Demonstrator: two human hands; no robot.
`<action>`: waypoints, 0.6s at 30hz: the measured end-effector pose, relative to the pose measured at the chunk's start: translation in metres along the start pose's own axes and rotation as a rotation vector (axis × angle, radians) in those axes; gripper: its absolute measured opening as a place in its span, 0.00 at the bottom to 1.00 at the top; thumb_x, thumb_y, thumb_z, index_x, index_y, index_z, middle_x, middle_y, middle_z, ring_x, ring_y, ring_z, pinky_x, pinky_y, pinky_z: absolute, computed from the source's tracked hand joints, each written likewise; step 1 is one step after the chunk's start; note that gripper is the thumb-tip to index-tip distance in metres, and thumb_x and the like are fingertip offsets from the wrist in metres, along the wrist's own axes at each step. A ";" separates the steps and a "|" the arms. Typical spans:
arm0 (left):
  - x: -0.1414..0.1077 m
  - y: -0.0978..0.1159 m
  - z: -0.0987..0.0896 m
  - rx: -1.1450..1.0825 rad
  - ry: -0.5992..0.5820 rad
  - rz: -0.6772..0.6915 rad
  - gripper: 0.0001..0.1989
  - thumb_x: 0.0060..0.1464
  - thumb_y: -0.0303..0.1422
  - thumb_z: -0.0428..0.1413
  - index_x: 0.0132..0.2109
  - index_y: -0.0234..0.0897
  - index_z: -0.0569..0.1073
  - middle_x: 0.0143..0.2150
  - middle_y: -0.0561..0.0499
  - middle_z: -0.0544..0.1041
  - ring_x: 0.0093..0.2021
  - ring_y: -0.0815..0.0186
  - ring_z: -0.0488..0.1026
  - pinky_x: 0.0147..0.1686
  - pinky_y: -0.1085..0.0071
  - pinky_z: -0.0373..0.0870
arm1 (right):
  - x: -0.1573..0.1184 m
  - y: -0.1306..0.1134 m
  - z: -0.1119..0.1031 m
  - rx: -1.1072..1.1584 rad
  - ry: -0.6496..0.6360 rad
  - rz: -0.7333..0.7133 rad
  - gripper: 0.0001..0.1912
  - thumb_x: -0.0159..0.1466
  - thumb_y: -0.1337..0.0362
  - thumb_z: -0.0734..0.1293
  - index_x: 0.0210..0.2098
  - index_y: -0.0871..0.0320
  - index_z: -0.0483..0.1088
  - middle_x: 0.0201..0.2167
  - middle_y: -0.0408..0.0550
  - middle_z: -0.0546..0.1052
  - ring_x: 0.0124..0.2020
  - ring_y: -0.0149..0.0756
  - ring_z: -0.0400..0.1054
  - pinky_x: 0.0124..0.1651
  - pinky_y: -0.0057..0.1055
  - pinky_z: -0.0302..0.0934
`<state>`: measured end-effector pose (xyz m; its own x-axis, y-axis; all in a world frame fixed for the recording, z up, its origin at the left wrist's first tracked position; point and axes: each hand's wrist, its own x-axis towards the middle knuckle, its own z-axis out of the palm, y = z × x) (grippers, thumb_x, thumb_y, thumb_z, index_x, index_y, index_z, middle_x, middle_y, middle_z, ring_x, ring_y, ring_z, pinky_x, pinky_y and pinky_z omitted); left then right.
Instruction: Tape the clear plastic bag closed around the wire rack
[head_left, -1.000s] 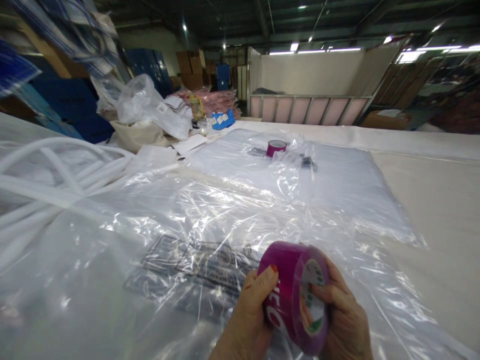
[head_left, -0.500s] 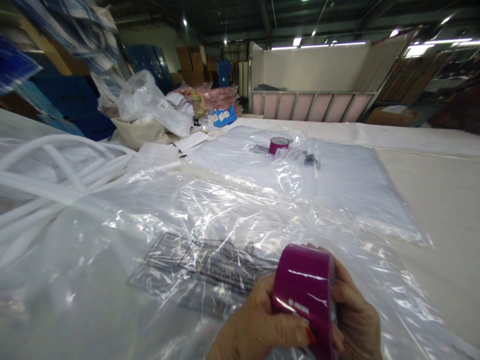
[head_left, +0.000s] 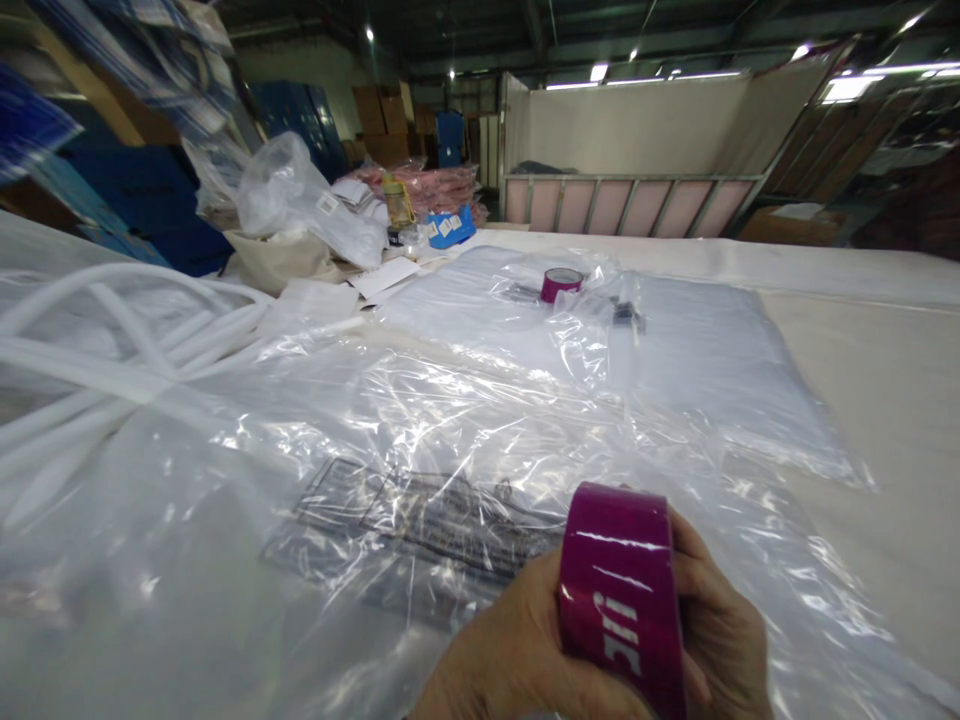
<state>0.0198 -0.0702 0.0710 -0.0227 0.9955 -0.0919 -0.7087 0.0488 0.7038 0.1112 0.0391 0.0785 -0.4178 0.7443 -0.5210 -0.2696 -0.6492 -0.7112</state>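
Observation:
A thick purple roll of tape (head_left: 619,590) with pale lettering stands on edge between my two hands, low and right of centre. My left hand (head_left: 517,650) grips its left side, thumb across the lower face. Around the right side curl the fingers of my right hand (head_left: 724,630), partly hidden behind the roll. Beneath both hands spreads a clear plastic bag (head_left: 360,400), wrinkled and shiny, with dark printed lines showing on it near my left hand. Farther back, a second purple tape roll (head_left: 561,286) lies on another plastic-wrapped white package (head_left: 697,350).
White tubing-like strips (head_left: 112,370) loop at the left. Behind them are a plastic-wrapped bundle (head_left: 300,195), white papers (head_left: 386,278) and a blue packet (head_left: 451,228). The pale table (head_left: 885,400) extends right. A framed panel (head_left: 637,160) and blue boxes (head_left: 142,200) stand beyond.
The tape roll in my hands has turned, bringing larger pale lettering into sight. It and my hands have shifted slightly right in the picture, and my left thumb sits lower.

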 end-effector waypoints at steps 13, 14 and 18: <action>0.015 -0.012 0.002 0.236 0.356 0.082 0.26 0.31 0.26 0.70 0.43 0.30 0.76 0.40 0.44 0.80 0.39 0.60 0.75 0.40 0.67 0.71 | 0.007 0.008 0.002 -0.127 -0.086 -0.036 0.36 0.38 0.59 0.79 0.46 0.52 0.71 0.32 0.44 0.79 0.23 0.32 0.70 0.22 0.23 0.67; 0.015 -0.013 0.002 0.255 0.370 0.085 0.25 0.31 0.26 0.69 0.42 0.30 0.76 0.39 0.45 0.79 0.38 0.61 0.75 0.39 0.68 0.70 | 0.008 0.008 0.003 -0.128 -0.113 -0.039 0.37 0.39 0.59 0.79 0.48 0.52 0.70 0.35 0.46 0.79 0.25 0.33 0.71 0.25 0.25 0.68; 0.016 -0.016 -0.001 0.408 0.364 0.113 0.22 0.36 0.27 0.66 0.43 0.30 0.75 0.38 0.46 0.79 0.36 0.61 0.74 0.37 0.68 0.69 | 0.010 0.007 0.002 -0.131 -0.131 -0.047 0.37 0.42 0.60 0.78 0.51 0.53 0.69 0.43 0.49 0.78 0.31 0.35 0.73 0.30 0.26 0.71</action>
<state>0.0300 -0.0554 0.0571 -0.3761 0.9076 -0.1869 -0.3587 0.0433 0.9324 0.1040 0.0416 0.0695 -0.5193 0.7411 -0.4256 -0.1799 -0.5816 -0.7933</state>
